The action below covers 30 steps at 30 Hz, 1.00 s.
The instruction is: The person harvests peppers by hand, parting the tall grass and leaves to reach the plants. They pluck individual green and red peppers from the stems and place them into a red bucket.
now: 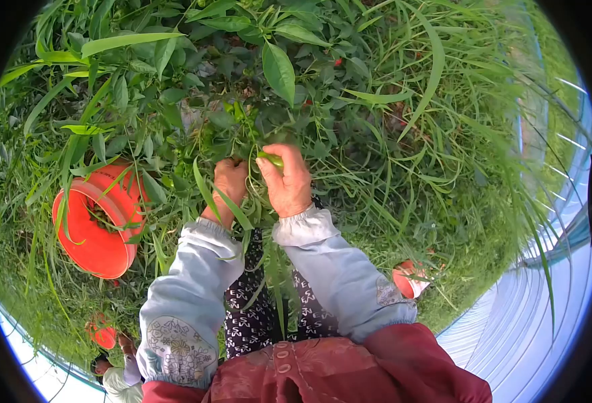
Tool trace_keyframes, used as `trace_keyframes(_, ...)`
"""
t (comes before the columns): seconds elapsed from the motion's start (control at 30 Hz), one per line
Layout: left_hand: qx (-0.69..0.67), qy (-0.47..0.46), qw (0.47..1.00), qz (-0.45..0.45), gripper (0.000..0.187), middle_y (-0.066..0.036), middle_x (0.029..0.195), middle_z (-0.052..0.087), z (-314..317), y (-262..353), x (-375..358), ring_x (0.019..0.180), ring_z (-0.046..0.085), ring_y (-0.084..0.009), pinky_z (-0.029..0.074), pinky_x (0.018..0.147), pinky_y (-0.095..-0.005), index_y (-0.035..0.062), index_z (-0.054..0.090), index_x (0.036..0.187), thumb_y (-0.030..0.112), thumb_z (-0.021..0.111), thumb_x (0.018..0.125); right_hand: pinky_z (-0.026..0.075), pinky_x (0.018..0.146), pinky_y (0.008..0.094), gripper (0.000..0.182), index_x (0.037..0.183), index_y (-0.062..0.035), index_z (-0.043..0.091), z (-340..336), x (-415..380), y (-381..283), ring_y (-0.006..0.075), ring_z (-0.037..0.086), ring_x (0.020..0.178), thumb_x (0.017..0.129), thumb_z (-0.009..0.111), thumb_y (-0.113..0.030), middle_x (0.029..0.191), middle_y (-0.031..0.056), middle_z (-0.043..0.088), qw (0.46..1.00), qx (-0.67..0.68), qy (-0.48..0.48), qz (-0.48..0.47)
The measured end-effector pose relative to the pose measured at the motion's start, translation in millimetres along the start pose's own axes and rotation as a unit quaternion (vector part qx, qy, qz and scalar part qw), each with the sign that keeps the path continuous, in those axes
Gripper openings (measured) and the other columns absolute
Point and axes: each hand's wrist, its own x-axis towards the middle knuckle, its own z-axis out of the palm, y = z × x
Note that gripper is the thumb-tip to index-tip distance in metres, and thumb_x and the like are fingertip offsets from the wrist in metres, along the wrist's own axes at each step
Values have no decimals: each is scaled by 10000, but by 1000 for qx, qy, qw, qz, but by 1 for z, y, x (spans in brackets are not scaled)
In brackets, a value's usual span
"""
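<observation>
My right hand (288,183) is closed, with a green pepper (271,160) pinched between thumb and fingers. Just beside it, my left hand (231,185) is curled against the stems, its fingertips hidden by its own back and the leaves; what it grips, if anything, I cannot make out. Several more green peppers (237,111) hang on the pepper plant (279,70) above both hands. Long grass blades (232,205) cross in front of my left wrist.
A red bucket (94,245) leans in the grass at left, its inside partly shadowed. Farther back are a smaller red bucket (106,337) and a crouching person (122,383) at lower left. A red and white container (410,279) lies at lower right. Pale sheeting (511,336) curves along the right.
</observation>
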Motion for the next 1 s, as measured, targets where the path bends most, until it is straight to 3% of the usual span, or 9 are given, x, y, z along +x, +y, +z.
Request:
trace_keyframes(0.07, 50, 61, 993, 89, 185, -74, 652, 600, 11, -20, 1, 569, 544, -153, 443, 554, -294, -47, 613, 824, 122, 548, 783, 447, 746, 369, 234, 940, -47, 541, -1, -1, 0, 308, 553, 858, 748, 661, -110, 917, 120, 574, 998, -2, 12, -67)
trace_keyframes(0.23, -373, 1, 927, -45, 262, -51, 756, 589, 4, 38, -28, 666, 555, -154, 467, 628, -260, 6, 619, 942, 242, 560, 844, 411, 721, 356, 261, 932, -84, 545, -5, -16, -9, 274, 557, 871, 723, 680, -161, 947, 77, 578, 992, -27, -41, -116)
trace_keyframes(0.37, -263, -99, 951, -130, 339, -87, 860, 608, -14, 62, -14, 742, 565, -167, 464, 692, -292, -28, 590, 987, 268, 593, 823, 422, 752, 365, 235, 930, -73, 541, -4, -20, -9, 288, 552, 866, 736, 656, -137, 953, 95, 569, 995, 4, -55, -80)
trace_keyframes(0.47, -98, -107, 989, -17, 230, -65, 776, 605, -20, 70, -15, 686, 548, -135, 453, 609, -265, 2, 608, 914, 182, 644, 775, 440, 752, 347, 181, 931, -59, 536, -21, -8, -13, 263, 562, 863, 761, 598, -64, 949, 92, 570, 989, 17, -125, -73)
trace_keyframes(0.53, -141, -59, 988, 0, 198, -57, 780, 613, -30, 72, -26, 700, 540, -117, 443, 620, -241, 3, 621, 889, 139, 664, 751, 457, 732, 322, 175, 926, -39, 531, -34, 6, -22, 213, 562, 864, 756, 532, 4, 954, 84, 562, 895, 383, -73, 218)
trace_keyframes(0.63, -137, -106, 984, -39, 222, -39, 800, 625, -67, 54, -19, 725, 541, -100, 436, 665, -221, 9, 624, 948, 128, 657, 763, 455, 671, 277, 220, 919, -9, 528, -50, 40, -18, 156, 547, 781, 709, 484, 34, 913, 92, 566, 821, 510, -9, 257)
trace_keyframes(0.87, -75, -125, 989, 5, 224, 15, 770, 609, -73, 60, -20, 672, 509, -61, 400, 609, -197, 61, 638, 1015, 147, 619, 809, 419, 562, 260, 263, 1019, -58, 563, 34, 83, 29, 126, 539, 725, 760, 527, -88, 938, 56, 591, 846, 252, -249, 399)
trace_keyframes(0.93, -79, -117, 990, -6, 212, 26, 751, 596, -74, 59, -18, 624, 488, -52, 379, 558, -191, 80, 640, 1014, 149, 610, 816, 445, 587, 295, 313, 1078, -85, 560, 62, 82, 57, 151, 561, 773, 791, 558, -209, 954, 65, 610, 880, -2, -306, 364)
trace_keyframes(1.0, -74, -139, 987, 13, 220, 30, 757, 594, -73, 56, -14, 634, 488, -51, 378, 570, -187, 81, 637, 1029, 148, 605, 822, 465, 618, 311, 343, 1099, -79, 554, 73, 70, 68, 159, 570, 811, 811, 567, -265, 975, 73, 610, 850, 161, -262, 427)
